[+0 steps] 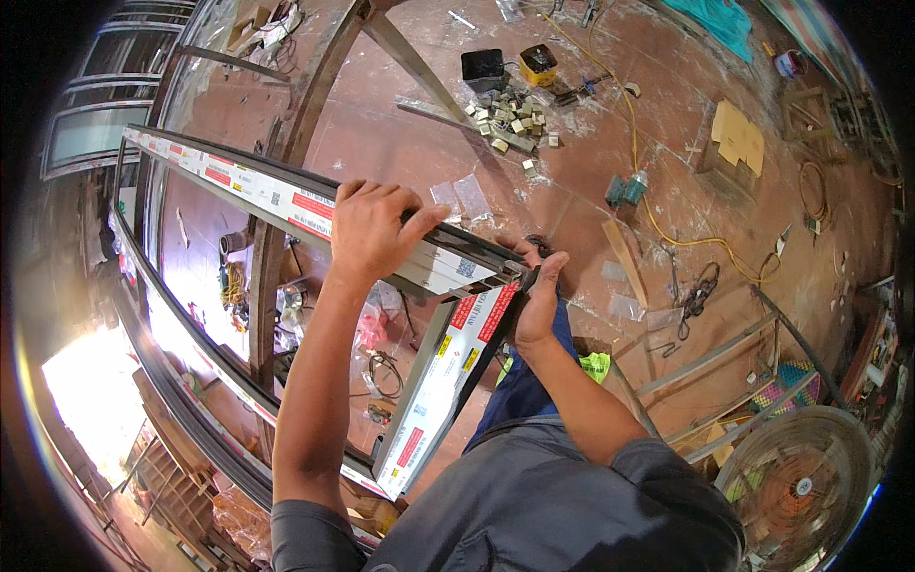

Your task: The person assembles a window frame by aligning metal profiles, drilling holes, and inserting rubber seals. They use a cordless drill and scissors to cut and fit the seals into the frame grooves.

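Observation:
A long metal frame bar (pixel 238 181), dark-edged and covered in white film with red labels, runs from the far left to the middle. My left hand (pixel 375 229) is closed over it from above, thumb stretched along the bar. A shorter bar (pixel 434 391) with the same film slants down from the bar's near end toward my body. At this corner my right hand (pixel 539 305) grips the outer side, with its fingers partly hidden behind the dark edge. Cut, hollow bar ends show there; whether the joint is fully closed I cannot tell.
Beneath the frame stands a steel support (pixel 265 286). Small metal blocks (pixel 510 119) are heaped on the floor beside a black tub (pixel 484 69) and a yellow tub (pixel 538 63). A teal power tool (pixel 625 190) lies near a yellow hose (pixel 637 143). At lower right is a large fan (pixel 762 496).

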### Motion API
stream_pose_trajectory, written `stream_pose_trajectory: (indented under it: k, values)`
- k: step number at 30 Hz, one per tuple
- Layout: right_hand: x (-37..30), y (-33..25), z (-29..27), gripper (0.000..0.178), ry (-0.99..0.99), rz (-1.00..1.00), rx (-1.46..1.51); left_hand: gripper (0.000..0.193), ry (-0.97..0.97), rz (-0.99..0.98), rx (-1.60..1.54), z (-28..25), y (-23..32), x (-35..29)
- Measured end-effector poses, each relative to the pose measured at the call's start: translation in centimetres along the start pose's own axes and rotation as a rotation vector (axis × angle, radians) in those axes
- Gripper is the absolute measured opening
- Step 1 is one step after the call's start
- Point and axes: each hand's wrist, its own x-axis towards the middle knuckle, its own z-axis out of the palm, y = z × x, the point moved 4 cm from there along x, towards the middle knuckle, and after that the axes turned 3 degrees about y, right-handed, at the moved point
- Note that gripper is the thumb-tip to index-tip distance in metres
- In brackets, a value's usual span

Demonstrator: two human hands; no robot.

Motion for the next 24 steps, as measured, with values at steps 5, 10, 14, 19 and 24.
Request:
stream_pose_trajectory:
  k: [5, 10, 14, 19, 24]
  values:
    - [0.5, -1.3, -4.7, 0.045, 0.064, -0.184, -0.288, 0.06, 0.45, 0.018, -0.109, -1.4, 1.9, -6.8]
    - [1.1, -4.7, -5.6, 0.016, -0.178, -0.134, -0.46, 0.124, 0.214, -0.201, -0.265, 1.6, 7.7, -17.9]
    - [1.3, -5.5, -5.4, 0.014, -0.289, -0.155, -0.636, 0.123, 0.022, -0.43, -0.223, 4.3, 9.3, -20.0]
    - [2.9, -7.3, -5.5, 0.021, -0.407, 0.112, -0.831, 0.115, -0.03, -0.636, -0.246, 3.4, 9.9, -19.1]
    - [10.3, -11.2, 0.7, 0.063, -0.67, 0.031, -1.06, 0.105, 0.161, -0.53, -0.169, 3.4, 9.6, -19.8]
